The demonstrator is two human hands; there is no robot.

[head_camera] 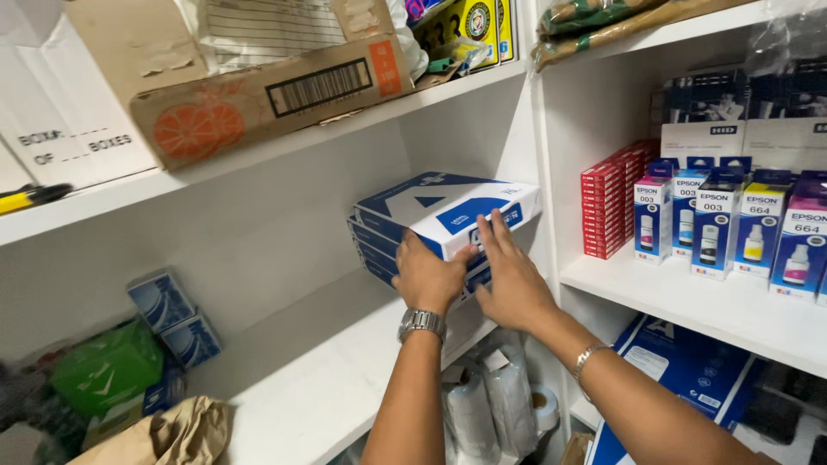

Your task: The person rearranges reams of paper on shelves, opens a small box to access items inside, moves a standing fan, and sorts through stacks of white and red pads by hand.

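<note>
My left hand (pixel 428 275) grips the near end of the stack of blue-and-white paper reams (pixel 444 215), fingers curled under the top pack. My right hand (pixel 510 275) lies flat and open against that same end. The stack sits on the white shelf (pixel 319 379), pressed against the divider. On the next shelf over stand ink bottle boxes (pixel 732 220) and red boxes (pixel 613 200).

The hands cover the near ends of the lower paper reams (pixel 372 250); the ink boxes (pixel 805 245) run off the right edge.
</note>
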